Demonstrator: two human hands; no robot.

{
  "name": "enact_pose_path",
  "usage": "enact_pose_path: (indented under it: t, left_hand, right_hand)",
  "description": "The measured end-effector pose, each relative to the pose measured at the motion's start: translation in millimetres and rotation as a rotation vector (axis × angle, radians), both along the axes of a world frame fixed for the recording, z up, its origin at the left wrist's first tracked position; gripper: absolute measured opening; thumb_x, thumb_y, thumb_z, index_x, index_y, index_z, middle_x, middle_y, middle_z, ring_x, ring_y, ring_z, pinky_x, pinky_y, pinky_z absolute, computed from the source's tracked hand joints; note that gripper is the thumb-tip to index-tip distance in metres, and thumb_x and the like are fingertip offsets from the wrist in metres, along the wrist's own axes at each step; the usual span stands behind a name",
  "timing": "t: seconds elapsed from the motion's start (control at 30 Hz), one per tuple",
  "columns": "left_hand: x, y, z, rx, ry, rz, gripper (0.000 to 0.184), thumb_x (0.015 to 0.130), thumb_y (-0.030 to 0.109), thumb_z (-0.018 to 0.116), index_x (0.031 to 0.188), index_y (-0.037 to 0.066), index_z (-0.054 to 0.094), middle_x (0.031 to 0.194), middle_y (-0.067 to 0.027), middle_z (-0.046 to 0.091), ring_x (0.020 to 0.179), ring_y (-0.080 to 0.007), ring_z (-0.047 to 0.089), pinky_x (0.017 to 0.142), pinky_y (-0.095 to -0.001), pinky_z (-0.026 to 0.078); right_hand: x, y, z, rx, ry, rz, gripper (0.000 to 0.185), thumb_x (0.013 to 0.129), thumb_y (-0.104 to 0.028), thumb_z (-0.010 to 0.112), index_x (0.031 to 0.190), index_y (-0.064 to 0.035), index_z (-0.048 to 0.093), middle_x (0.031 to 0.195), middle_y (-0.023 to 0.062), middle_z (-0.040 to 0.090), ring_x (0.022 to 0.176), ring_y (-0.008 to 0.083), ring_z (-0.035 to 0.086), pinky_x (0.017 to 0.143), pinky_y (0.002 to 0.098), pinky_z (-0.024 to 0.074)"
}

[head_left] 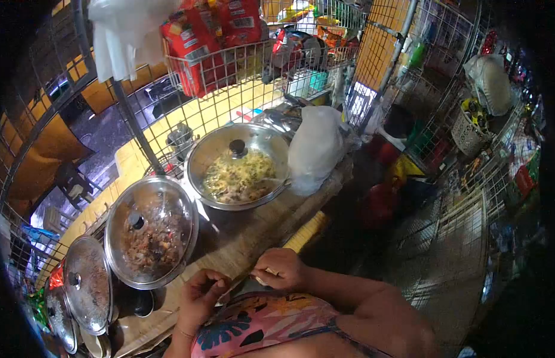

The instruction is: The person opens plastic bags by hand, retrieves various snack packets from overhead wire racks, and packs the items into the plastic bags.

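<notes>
My left hand [201,296] is curled near the front edge of the wooden counter [234,234], its thumb against the fingers. My right hand [281,268] is closed in front of my body, with a small pale bit showing at its fingers. What either hand holds is too small to make out. Nearest to my left hand stands a pan of dark brown meaty food [155,241] under a clear lid with a black knob. Beyond my hands is a wide metal pan [220,206] of yellowish food, also glass-lidded, with a spoon handle at its rim.
More lidded pans [88,286] line the counter at left. A white plastic bag [316,143] stands right of the yellowish food. Behind runs a wire grille [214,101] with red packets [197,51]. Wire racks and a basket [470,136] are at right.
</notes>
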State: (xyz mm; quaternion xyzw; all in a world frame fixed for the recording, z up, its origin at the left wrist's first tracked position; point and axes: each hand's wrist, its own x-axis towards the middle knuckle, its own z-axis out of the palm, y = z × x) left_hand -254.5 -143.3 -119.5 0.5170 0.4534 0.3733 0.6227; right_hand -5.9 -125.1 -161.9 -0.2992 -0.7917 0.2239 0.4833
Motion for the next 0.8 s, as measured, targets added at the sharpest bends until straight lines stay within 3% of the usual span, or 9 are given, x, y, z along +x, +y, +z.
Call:
enact_pose_path:
  t: [0.2,0.33,0.47,0.73,0.8]
  left_hand:
    - [4,4,0,-0.058,-0.084,0.051,0.006,0.096,0.005,0.061,0.096,0.0,0.062,0.097,-0.0095,0.069,0.086,-0.0155,0.064,0.08,-0.0295,0.051]
    - [-13,11,-10,-0.011,-0.147,0.044,0.006,0.095,0.005,0.062,0.093,0.001,0.06,0.095,-0.0102,0.069,0.085,-0.0172,0.065,0.079,-0.0308,0.052]
    - [-21,10,-13,0.005,-0.177,0.131,0.006,0.093,0.005,0.064,0.092,0.002,0.059,0.093,-0.0111,0.069,0.083,-0.0178,0.064,0.079,-0.0307,0.052]
    - [9,-6,-11,-0.06,-0.096,0.196,0.005,0.094,0.007,0.062,0.092,0.002,0.06,0.094,-0.0115,0.069,0.084,-0.0176,0.065,0.08,-0.0304,0.053]
    - [29,-1,-14,-0.043,-0.071,0.235,0.006,0.094,0.008,0.063,0.092,0.002,0.06,0.094,-0.0112,0.069,0.084,-0.0173,0.065,0.08,-0.0302,0.053]
  right_hand:
    - [20,-9,6,0.095,0.016,-0.199,0.013,0.078,-0.001,0.075,0.081,-0.0035,0.063,0.074,0.011,0.065,0.061,0.0272,0.064,0.051,0.0387,0.0493]
    - [18,-10,29,0.348,-0.041,-0.253,0.018,0.072,0.002,0.077,0.082,-0.0046,0.064,0.076,0.0106,0.065,0.06,0.0264,0.063,0.047,0.0375,0.0476]
    - [47,17,60,0.591,-0.26,-0.368,0.019,0.07,0.0,0.078,0.084,-0.0044,0.064,0.083,0.0106,0.066,0.066,0.0274,0.064,0.054,0.0367,0.0504]
    - [93,68,149,0.799,-0.236,-0.773,0.012,0.074,-0.003,0.075,0.083,-0.0041,0.067,0.093,0.0144,0.067,0.087,0.0285,0.065,0.078,0.038,0.052]
    - [123,90,157,0.674,-0.148,-0.747,0.012,0.077,-0.006,0.074,0.086,-0.0044,0.066,0.095,0.0143,0.067,0.091,0.0301,0.065,0.08,0.0389,0.0514]
